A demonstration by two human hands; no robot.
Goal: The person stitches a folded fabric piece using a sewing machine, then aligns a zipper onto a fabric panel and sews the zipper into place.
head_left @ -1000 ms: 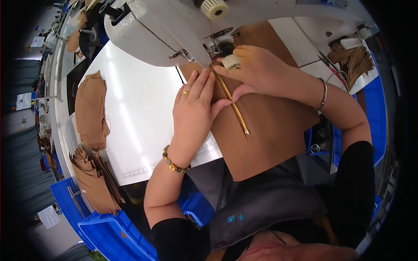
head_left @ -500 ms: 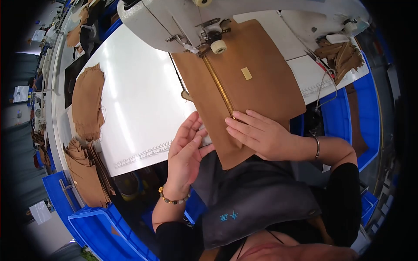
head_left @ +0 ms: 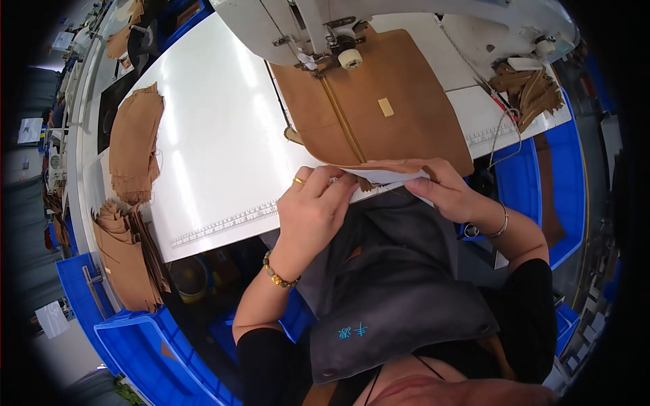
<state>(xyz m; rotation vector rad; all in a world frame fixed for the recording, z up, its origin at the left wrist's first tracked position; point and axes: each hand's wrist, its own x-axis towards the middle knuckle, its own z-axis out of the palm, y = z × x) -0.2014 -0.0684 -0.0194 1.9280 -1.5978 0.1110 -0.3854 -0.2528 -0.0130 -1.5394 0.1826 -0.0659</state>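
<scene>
A brown leather-like panel (head_left: pixel 413 88) with a gold zipper (head_left: pixel 343 123) and a small pale label (head_left: pixel 386 107) lies under the head of a white sewing machine (head_left: pixel 298 34). Its near edge is lifted and folded back, so a white lining (head_left: pixel 386 176) shows. My left hand (head_left: pixel 315 206), with a ring on it, pinches the turned edge near the zipper's lower end. On the other side, my right hand (head_left: pixel 443 193) grips the folded edge, thumb on the white lining and fingers behind. The machine's foot rests at the zipper's upper end.
Stacks of brown pieces sit at the left, one on the white table (head_left: pixel 210 135) and one (head_left: pixel 128 260) at its corner. Brown scraps (head_left: pixel 528 91) and red-handled snips (head_left: pixel 497 98) lie at the right. Blue bins (head_left: pixel 156 345) stand below both sides. A ruler strip (head_left: pixel 227 227) runs along the front edge.
The panel's near edge, flat before, is now raised and folded back. My left hand has turned over and closed on it; my right hand went from lying flat on top to gripping the edge.
</scene>
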